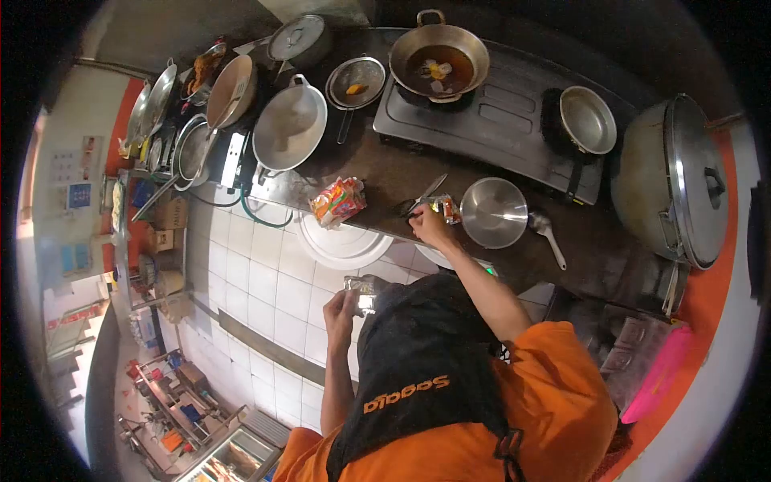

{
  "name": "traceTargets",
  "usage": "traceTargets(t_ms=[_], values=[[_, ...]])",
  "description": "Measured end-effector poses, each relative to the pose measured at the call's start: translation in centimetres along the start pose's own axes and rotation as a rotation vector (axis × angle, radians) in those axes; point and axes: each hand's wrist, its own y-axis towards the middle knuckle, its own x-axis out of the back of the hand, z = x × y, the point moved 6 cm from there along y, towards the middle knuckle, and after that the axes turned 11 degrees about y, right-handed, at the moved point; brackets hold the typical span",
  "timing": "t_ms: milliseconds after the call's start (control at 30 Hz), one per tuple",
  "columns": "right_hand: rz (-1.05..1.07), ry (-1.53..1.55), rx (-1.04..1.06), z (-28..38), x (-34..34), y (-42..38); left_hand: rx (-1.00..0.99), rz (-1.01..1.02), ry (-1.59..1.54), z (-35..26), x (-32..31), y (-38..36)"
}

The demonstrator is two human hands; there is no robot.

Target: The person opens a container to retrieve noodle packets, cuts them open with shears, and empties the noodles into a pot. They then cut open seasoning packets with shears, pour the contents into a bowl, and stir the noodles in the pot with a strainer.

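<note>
My left hand [340, 315] is closed around a small silver foil packet [363, 294], held out over the floor beside my apron. My right hand [434, 228] reaches over the dark counter, its fingers closed at the black handles of a pair of scissors [432, 188] whose blades point away from me. Just right of those fingers lies a small orange-and-yellow sachet [449, 210]. A shiny metal bowl [494, 213] stands further right. To the left, a red-and-white printed plastic packet [338, 202] rests at the counter's edge.
A pan of brown liquid with pale pieces [438, 68] sits on the stove [502, 112]. Nearby are a strainer [356, 83], a white wok [290, 128], a ladle [548, 237] and a small pan [588, 120]. A big lidded pot [671, 181] stands right.
</note>
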Motion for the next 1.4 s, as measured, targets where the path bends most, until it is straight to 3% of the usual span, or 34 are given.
traceTargets(t_ms=[33,167,200,300,333,433,467,533,567,633,700,733,767,833,867,933,1033,1067,1167,1200,1300,1333,1400], values=[[0.009,0.025,-0.122,-1.8,-1.7,1.9,-0.007,-0.039,0.005,-0.4,0.9,-0.2],[-0.103,-0.376,-0.038,-0.2,-5.4,3.6,-0.103,-0.171,-0.424,-4.2,3.1,-1.8],[-0.111,-0.39,-0.027,0.0,-6.0,3.6,0.077,-0.231,-0.713,-4.4,3.9,-2.7],[-0.022,-0.425,-0.067,0.9,-6.5,3.1,-0.142,-0.351,0.215,-4.8,6.7,-3.5],[0.026,-0.437,-0.091,1.5,-6.4,2.8,-0.137,-0.378,-0.069,-4.0,7.4,-3.7],[-0.106,-0.316,0.071,1.0,-5.2,3.0,-0.1,-0.358,-0.348,-4.4,7.9,-4.4],[-0.221,-0.413,0.115,0.8,-4.1,2.4,-0.224,-0.355,0.378,-6.1,8.2,-4.8],[-0.467,-0.605,0.202,5.1,0.5,-0.8,-0.082,-0.372,-0.279,-5.3,8.5,-4.6],[-0.458,-0.659,0.157,2.6,0.8,-0.2,0.001,-0.365,-0.603,-5.0,8.3,-4.9],[-0.445,-0.762,0.075,-2.5,0.8,2.2,-0.054,-0.318,-0.432,-7.2,9.1,-5.8],[-0.355,-0.731,0.061,-1.5,1.5,2.3,-0.232,-0.241,0.412,-9.7,8.8,-4.9],[-0.34,-0.713,0.072,-2.0,1.5,3.1,-0.201,-0.168,-0.142,-6.2,10.2,-4.3],[-0.322,-0.696,0.08,-2.5,1.3,3.6,-0.347,0.087,-0.815,-7.7,9.2,-4.3],[-0.189,-0.651,0.066,-1.3,1.8,3.8,-0.175,-0.219,-0.057,-7.2,10.7,-4.6],[-0.121,-0.628,0.06,-0.4,1.9,3.9,-0.187,-0.208,-0.103,-6.6,10.6,-4.9],[-0.254,-0.504,0.152,0.1,2.4,5.9,-0.223,-0.189,-0.194,-5.8,10.4,-4.8],[-0.264,-0.412,0.153,-0.3,3.4,6.0,-0.099,-0.226,-0.084,-5.8,9.6,-6.1],[-0.242,-0.397,0.147,0.4,3.7,6.2,-0.218,-0.321,0.665,-6.0,9.3,-5.8],[-0.203,-0.517,0.065,-1.1,1.7,3.5,-0.224,-0.266,0.368,-1.4,10.3,-7.4],[-0.104,-0.586,-0.127,1.8,1.9,0.9,-0.242,-0.253,0.323,-0.2,10.5,-7.9],[-0.374,-0.811,0.154,0.6,1.0,-0.4,-0.27,-0.246,0.677,-8.1,7.5,-7.7],[-0.375,-0.899,0.118,0.2,0.7,0.1,-0.099,-0.206,0.331,-5.4,8.5,-7.5],[-0.214,-0.695,0.04,-0.9,1.2,1.4,-0.144,-0.347,0.156,-3.8,11.6,-6.8]])
